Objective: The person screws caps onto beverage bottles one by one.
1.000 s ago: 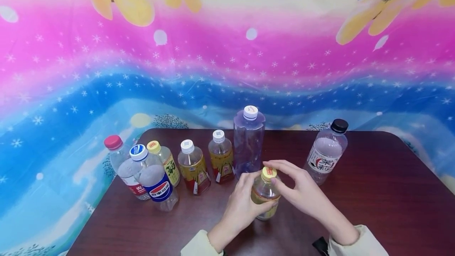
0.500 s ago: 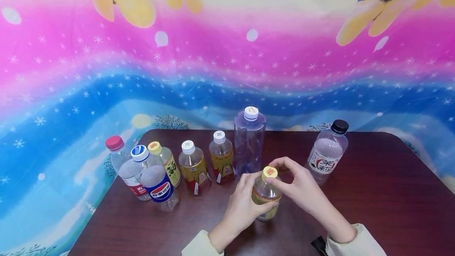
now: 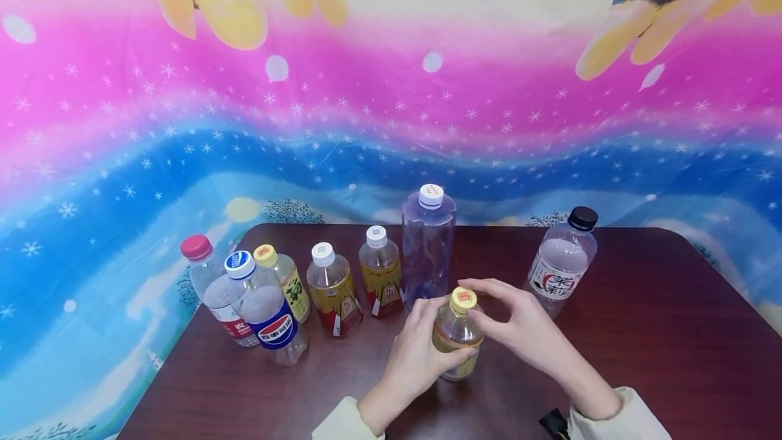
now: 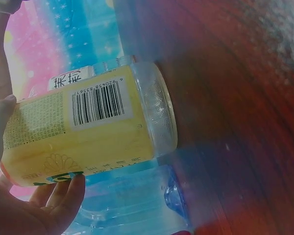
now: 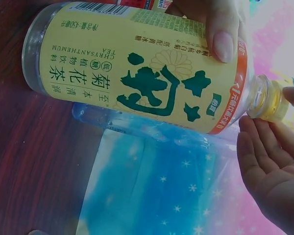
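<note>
A chrysanthemum tea bottle point(image 3: 457, 326) with a yellow label stands upright in front of me, its yellow cap point(image 3: 463, 299) on the neck. My left hand point(image 3: 417, 350) grips the bottle's body from the left, thumb in front. My right hand point(image 3: 520, 321) pinches the cap between thumb and fingers. In the right wrist view the thumb lies on one side of the cap point(image 5: 274, 101), and the other fingers reach around below the neck. The left wrist view shows the bottle's barcode side point(image 4: 98, 105) with left fingertips along the label.
Behind the held bottle stands a tall purple-tinted bottle point(image 3: 427, 243). To the left are two white-capped bottles point(image 3: 332, 290) point(image 3: 381, 273), a Pepsi bottle point(image 3: 271, 318), a red-capped bottle point(image 3: 210, 284) and another yellow-capped bottle point(image 3: 292, 284). A black-capped bottle point(image 3: 562, 263) stands right on the brown table point(image 3: 672, 331).
The right hand's fingers and thumb have shifted around the cap, drawing in and then spreading back. The left hand and the bottle have stayed in place.
</note>
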Tool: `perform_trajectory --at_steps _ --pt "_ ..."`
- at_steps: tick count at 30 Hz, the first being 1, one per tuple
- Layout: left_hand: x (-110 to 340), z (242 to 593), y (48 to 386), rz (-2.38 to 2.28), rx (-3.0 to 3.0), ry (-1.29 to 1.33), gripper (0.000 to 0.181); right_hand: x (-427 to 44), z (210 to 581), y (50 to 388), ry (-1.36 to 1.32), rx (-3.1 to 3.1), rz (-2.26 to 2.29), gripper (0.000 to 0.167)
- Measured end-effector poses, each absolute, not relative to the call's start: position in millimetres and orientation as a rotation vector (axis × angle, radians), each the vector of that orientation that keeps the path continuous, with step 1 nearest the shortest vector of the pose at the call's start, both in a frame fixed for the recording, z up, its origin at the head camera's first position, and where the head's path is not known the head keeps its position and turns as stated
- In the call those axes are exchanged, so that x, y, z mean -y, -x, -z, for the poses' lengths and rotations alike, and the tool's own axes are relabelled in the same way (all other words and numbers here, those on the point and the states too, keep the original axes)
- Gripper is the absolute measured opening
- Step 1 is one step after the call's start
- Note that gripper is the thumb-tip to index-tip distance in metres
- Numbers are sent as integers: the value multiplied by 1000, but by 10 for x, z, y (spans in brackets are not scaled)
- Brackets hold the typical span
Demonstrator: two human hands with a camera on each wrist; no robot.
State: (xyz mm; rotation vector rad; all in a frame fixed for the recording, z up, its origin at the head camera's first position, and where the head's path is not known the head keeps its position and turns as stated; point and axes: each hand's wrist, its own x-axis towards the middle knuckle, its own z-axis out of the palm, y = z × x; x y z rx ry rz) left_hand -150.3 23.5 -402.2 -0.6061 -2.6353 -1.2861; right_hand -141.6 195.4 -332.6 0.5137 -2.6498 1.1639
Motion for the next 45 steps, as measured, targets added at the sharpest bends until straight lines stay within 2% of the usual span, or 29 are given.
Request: perform_trajectory --at_steps 9,14,19,22,34,38,41,45 --pt "-230 4009 1497 1306 2645 603 69 -1864 3370 1436 -391 2581 -1206 24" --pt "-226 4009 1500 1321 2659 600 70 -1809 3387 1451 -349 2618 -1182 33" --pt "-228 4014 1496 1296 2668 597 69 -1829 3416 1450 -527 2590 -1137 40" --pt "-230 4022 1498 1270 2660 600 70 -1874 3412 1437 -564 2576 -1103 36" --pt "-238 4038 1506 1271 2639 621 70 -1890 3390 1435 -422 2557 -1260 25" --pt "-243 4033 1507 1285 2641 615 71 -1839 3401 1445 -370 2565 -1287 33" --pt "-238 4027 1508 1290 2646 613 71 -1826 3412 1450 -432 2584 -1269 42" --pt "-232 4029 1510 1277 2648 614 70 -1845 3420 1448 -563 2599 -1166 41"
